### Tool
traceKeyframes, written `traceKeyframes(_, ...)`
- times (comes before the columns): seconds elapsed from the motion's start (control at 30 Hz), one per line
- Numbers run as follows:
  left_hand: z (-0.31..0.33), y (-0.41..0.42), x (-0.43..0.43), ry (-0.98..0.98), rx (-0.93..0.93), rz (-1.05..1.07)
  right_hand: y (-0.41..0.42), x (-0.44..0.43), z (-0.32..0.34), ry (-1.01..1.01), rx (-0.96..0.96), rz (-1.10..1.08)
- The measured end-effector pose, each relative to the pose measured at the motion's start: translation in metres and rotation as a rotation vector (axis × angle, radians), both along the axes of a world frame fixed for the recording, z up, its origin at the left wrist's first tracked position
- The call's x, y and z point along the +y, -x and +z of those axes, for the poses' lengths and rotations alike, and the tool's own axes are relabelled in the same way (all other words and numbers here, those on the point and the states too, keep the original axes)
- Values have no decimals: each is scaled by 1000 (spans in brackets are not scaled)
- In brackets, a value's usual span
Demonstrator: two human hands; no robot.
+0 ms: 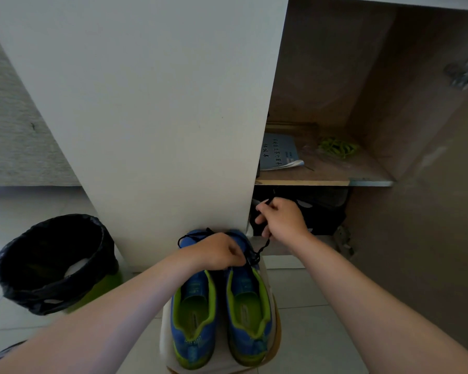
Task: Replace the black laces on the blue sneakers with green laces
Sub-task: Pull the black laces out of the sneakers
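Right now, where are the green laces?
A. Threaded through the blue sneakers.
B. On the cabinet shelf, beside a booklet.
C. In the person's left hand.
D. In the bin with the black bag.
B: the green laces lie on the wooden shelf, right of the booklet, while the left hand and right hand hold the black lace.

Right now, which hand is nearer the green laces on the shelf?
Right. The right hand, pinching a black lace, is below and left of the green laces; the left hand sits lower and farther left, on the sneakers.
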State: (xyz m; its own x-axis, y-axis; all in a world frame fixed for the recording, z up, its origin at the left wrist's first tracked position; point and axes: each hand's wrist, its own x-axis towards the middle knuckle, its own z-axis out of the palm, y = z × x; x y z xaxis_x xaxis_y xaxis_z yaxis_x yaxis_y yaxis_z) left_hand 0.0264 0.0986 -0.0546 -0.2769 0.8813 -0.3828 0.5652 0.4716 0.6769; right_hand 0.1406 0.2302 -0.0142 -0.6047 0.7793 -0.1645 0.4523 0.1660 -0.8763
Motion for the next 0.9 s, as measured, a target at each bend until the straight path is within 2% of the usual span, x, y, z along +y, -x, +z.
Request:
traceKeyframes(0.1, -2, 3, 2, -13, 101, 11, -8, 11, 0, -170, -364, 81)
traceKeyframes(0.2, -5, 3, 2, -36, 146, -15, -19, 9, -2, -251, -771, 225)
traceKeyframes(0.27, -5, 1, 2, -2, 189, -96, -22, 6, -5, -300, -906, 272)
traceKeyframes(0.33, -2, -2, 2, 39, 295, -188, -21, 5, -11, -356, -843, 287)
traceKeyframes(0.4, -1, -3, 2, 39, 419, -244, -19, 4, -13, -358, -663, 385)
traceKeyframes(0.47, -2, -4, 4, 3, 420, -189, -16, 1, -15, -340, -539, 503)
traceKeyframes(0.77, 13, 6, 14, -317, -156, 714, -15, 5, -21, -419, -528, 490)
traceKeyframes(0.83, 14, 15, 11, -335, -218, 819, -16, 2, -26, -410, -544, 506)
traceKeyframes(0.9, 11, 23, 6, -308, -136, 819, -15, 0, -30, -404, -551, 515)
